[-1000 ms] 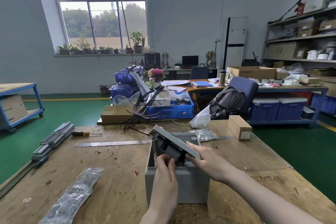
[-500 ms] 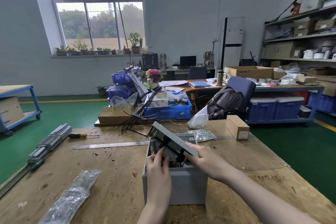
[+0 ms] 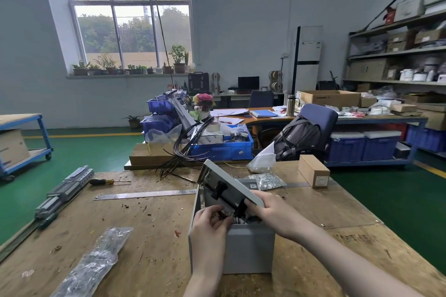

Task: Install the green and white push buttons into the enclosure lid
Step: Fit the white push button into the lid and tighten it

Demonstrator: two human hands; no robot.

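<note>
A grey enclosure box stands on the wooden workbench. Its grey lid is tilted up over the opening, inner side toward me. Two black push-button bodies stick out of the lid's underside; their coloured caps are hidden. My right hand grips the lid's near edge. My left hand reaches into the box opening, its fingertips closed on a small black part below the lid.
A steel ruler, a screwdriver and DIN rail terminal strips lie at the left. A plastic bag of parts lies near left. A bag of screws and a cardboard box sit behind the enclosure.
My left hand has moved up from the box front into the opening and closed its fingertips on a small black part. My right hand still holds the lid.
</note>
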